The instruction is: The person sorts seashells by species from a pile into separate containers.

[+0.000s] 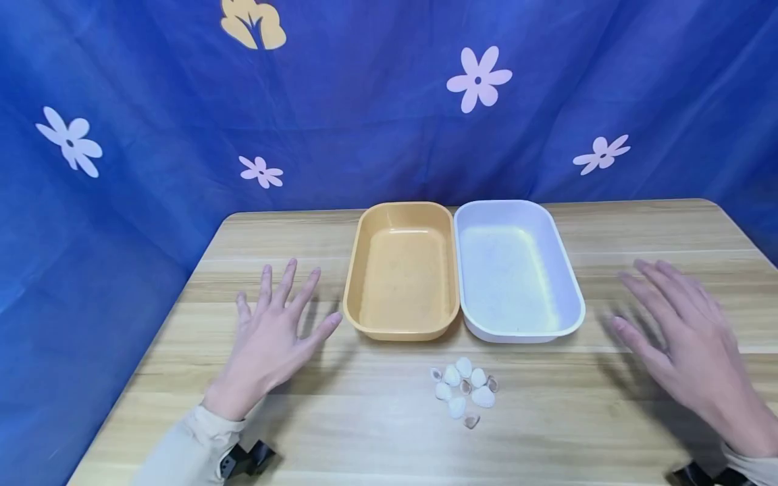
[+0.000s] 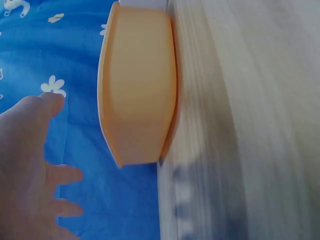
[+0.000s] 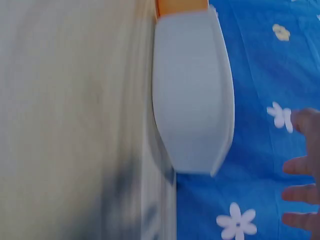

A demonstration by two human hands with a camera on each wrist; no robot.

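My left hand (image 1: 270,344) hovers over the table with its fingers spread, left of a tan tray (image 1: 404,277), and holds nothing. The right hand (image 1: 687,337) is held over the table's right side, fingers straight and thumb apart, also holding nothing. Nearest to it is a white tray (image 1: 513,270), which stands side by side with the tan one. In front of the trays lies a small cluster of seashells (image 1: 464,367), most of them white and a few brownish. In the left wrist view the tan tray (image 2: 140,85) shows from its side; the right wrist view shows the white tray (image 3: 192,95).
The wood-grain table (image 1: 365,432) has rounded far corners. Behind it and along the left hangs a blue cloth (image 1: 365,115) with flower prints. A black strap device (image 1: 246,460) sits at the left wrist, and another (image 1: 708,474) at the right.
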